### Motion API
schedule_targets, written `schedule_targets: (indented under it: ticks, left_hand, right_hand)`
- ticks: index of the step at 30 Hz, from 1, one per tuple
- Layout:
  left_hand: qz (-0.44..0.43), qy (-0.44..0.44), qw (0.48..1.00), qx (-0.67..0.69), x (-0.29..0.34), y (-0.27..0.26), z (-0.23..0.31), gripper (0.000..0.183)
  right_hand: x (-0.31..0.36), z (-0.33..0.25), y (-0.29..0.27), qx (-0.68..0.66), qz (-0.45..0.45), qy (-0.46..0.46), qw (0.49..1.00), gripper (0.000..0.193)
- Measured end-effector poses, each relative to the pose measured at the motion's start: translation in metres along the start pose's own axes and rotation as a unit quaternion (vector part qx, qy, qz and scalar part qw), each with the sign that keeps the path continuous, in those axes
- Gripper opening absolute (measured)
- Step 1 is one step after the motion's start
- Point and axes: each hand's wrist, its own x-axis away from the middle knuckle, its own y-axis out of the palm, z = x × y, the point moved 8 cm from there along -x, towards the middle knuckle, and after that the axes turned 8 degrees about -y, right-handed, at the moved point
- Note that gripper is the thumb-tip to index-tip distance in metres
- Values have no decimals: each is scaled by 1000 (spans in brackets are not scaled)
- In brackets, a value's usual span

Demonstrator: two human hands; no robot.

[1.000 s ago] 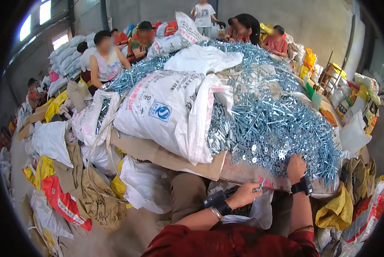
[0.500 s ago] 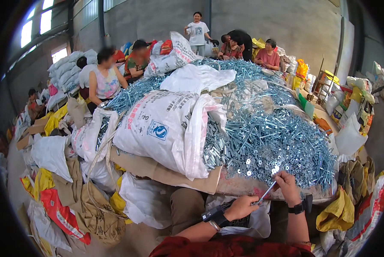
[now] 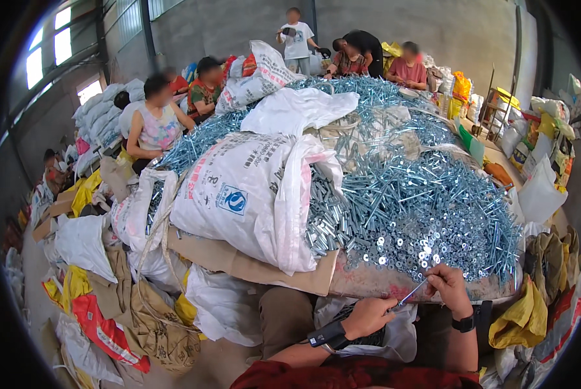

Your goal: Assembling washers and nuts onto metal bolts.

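A long, thin silvery bolt [image 3: 412,292] slants between my hands at the near edge of the heaped table. My left hand [image 3: 368,316] is closed around its lower end. At the bolt's upper end, the fingertips of my right hand [image 3: 450,287] are pinched together; any small part between them is too small to make out. Just beyond my hands, flat round washers [image 3: 407,249] lie loose at the front of the pile. Behind them is a large heap of long bolts [image 3: 433,194]. Short metal sleeves [image 3: 326,217] spill beside the open white woven sack [image 3: 238,194].
Flattened cardboard [image 3: 251,262] lies under the sack along the table's front edge. White, brown and yellow sacks [image 3: 517,321] crowd both sides. Several people sit or stand around the heap, one in a floral sleeveless top [image 3: 160,126] at the left. A hand truck [image 3: 491,113] stands at far right.
My hands have shifted slightly right, and the bolt between them is tilted less steeply. The view has moved a little. Across the heap, the standing person's raised hand now holds something dark.
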Motion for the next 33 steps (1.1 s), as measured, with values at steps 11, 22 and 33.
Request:
schedule_targets:
  ticks: [11,22,33]
  left_hand:
    - [138,20,983,-120,-2,-25,2,17]
    - [85,58,992,-71,3,-11,4,18]
    - [106,106,987,-56,20,-17,28,18]
  right_hand:
    - [-11,0,7,-71,78,3,994,8]
    - [3,-20,-3,-54,2,-2,999,6]
    - [23,-53,2,1,-13,4,1000,9]
